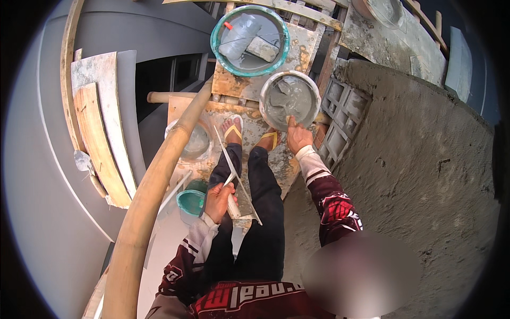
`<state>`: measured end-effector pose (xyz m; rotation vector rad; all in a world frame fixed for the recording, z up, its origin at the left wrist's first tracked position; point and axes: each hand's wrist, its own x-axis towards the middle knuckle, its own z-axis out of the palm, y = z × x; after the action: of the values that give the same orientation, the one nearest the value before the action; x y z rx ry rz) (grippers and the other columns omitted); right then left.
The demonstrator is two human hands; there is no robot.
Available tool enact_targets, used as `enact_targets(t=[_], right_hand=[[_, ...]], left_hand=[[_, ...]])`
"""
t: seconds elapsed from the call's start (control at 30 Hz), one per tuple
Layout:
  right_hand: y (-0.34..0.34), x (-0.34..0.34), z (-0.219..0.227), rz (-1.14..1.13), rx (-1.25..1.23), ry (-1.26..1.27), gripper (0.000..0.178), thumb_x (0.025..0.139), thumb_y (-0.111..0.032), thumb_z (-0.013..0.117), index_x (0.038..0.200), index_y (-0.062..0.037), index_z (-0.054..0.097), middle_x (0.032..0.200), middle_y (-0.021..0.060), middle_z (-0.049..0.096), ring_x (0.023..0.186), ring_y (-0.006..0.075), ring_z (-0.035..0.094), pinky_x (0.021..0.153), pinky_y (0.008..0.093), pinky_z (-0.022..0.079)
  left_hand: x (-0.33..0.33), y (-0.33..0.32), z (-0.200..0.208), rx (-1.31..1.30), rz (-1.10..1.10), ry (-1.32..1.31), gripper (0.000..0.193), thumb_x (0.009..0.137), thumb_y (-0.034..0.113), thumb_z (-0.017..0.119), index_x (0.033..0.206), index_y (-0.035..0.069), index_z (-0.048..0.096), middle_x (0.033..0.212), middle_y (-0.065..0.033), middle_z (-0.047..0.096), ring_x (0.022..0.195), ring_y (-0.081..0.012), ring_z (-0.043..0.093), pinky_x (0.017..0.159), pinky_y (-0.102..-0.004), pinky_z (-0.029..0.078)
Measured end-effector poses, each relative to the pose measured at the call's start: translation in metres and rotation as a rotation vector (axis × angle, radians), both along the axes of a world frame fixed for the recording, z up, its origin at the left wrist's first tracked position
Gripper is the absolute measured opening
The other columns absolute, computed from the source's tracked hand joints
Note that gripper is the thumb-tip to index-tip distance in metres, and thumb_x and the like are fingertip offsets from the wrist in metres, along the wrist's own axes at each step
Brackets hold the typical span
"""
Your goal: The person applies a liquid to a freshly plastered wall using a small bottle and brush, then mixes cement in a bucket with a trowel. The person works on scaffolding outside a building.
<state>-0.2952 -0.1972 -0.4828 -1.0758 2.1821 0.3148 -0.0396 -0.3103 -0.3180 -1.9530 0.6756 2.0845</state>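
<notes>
My left hand is closed around the handle of a plastering float, a long thin pale board seen nearly edge-on in front of my legs. My right hand reaches to the near rim of a round pale bucket of wet grey mortar. Its fingers are curled, with a yellowish tip pointing into the bucket; whether this is a finger or a tool's handle, I cannot tell. Beyond stands a teal tub of grey water, holding a clear plastic container and a pale block.
A thick bamboo pole crosses my left side. My sandalled feet stand on stained boards. Freshly plastered wall rises at the right, beside a lattice block. A green bucket sits low left; a small trowel rests by planks.
</notes>
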Motion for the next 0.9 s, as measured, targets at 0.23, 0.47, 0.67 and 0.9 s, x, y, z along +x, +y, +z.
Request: enact_targets(t=[0.23,0.47,0.67,0.9], right_hand=[[0.0,-0.014,0.083,-0.404,-0.066,-0.067,0.047,0.081,-0.022,0.058,0.119,0.0036,0.049,0.079,0.0247,0.064,0.075,0.04,0.063,0.068,0.0487,0.049],[-0.052,-0.077,0.039,-0.452,-0.105,-0.014,0.029,0.082,-0.02,0.053,0.096,0.0042,0.061,0.087,0.0252,0.064,0.083,0.0401,0.064,0.072,0.0473,0.051],[-0.084,-0.082,-0.028,-0.223,0.017,-0.045,0.025,0.085,-0.017,0.05,0.095,-0.002,0.067,0.092,0.0141,0.067,0.085,0.0342,0.066,0.076,0.0403,0.053],[-0.051,-0.034,-0.071,-0.328,-0.078,-0.078,0.034,0.09,-0.027,0.036,0.099,0.0009,0.053,0.087,0.023,0.065,0.082,0.0359,0.065,0.075,0.0454,0.051]], left_hand=[[-0.017,0.0,-0.009,0.006,0.018,0.009,0.02,0.088,0.024,0.057,0.084,0.004,0.053,0.071,-0.0033,0.054,0.052,-0.0125,0.054,0.048,-0.0297,0.049],[-0.003,0.005,-0.014,-0.091,-0.018,-0.107,0.023,0.086,0.024,0.058,0.075,0.005,0.053,0.058,-0.0042,0.054,0.047,-0.0108,0.052,0.046,-0.0251,0.043],[0.017,0.012,-0.019,-0.201,-0.138,-0.136,0.021,0.086,0.021,0.058,0.076,0.004,0.056,0.061,-0.0017,0.055,0.052,-0.0094,0.054,0.049,-0.0236,0.043],[0.018,0.015,-0.025,-0.361,-0.526,-0.152,0.025,0.087,0.027,0.057,0.08,0.003,0.057,0.063,-0.0025,0.055,0.057,-0.01,0.055,0.053,-0.0255,0.043]])
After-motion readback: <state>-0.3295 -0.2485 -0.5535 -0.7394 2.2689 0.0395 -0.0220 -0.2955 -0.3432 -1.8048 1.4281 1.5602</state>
